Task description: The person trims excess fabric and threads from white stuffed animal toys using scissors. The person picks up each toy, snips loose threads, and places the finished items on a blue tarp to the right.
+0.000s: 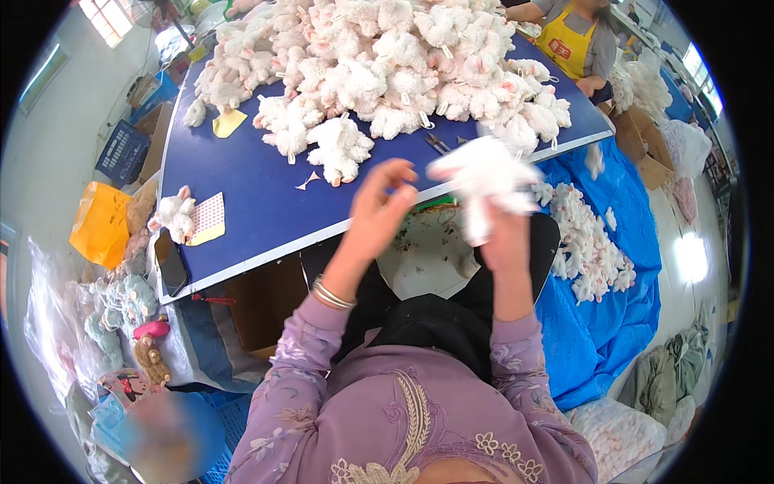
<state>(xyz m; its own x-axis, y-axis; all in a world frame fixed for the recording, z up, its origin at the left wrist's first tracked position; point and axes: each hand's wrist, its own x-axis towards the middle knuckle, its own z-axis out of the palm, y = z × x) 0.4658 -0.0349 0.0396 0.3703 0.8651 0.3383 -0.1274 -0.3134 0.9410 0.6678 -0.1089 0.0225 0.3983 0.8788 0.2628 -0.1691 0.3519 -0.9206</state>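
My right hand (509, 238) grips a small white plush toy (493, 173), blurred by motion, above the near edge of the blue table (266, 218). To its left my left hand (379, 208) is raised with fingers bent and thumb apart, holding nothing. A large heap of fluffy white plush toys (355, 56) with pinkish parts and small loops covers the far side of the table. One plush toy (340, 149) lies at the heap's near edge, closest to my left hand. Small snips (437, 143) lie beside the heap, partly hidden by the held toy's side of the table.
More white toys (592, 250) lie on a blue tarp (601, 339) to the right. At the table's left corner are a phone (171, 262), a dotted card (207, 219) and one toy (175, 211). A person in a yellow apron (566, 44) is across the table.
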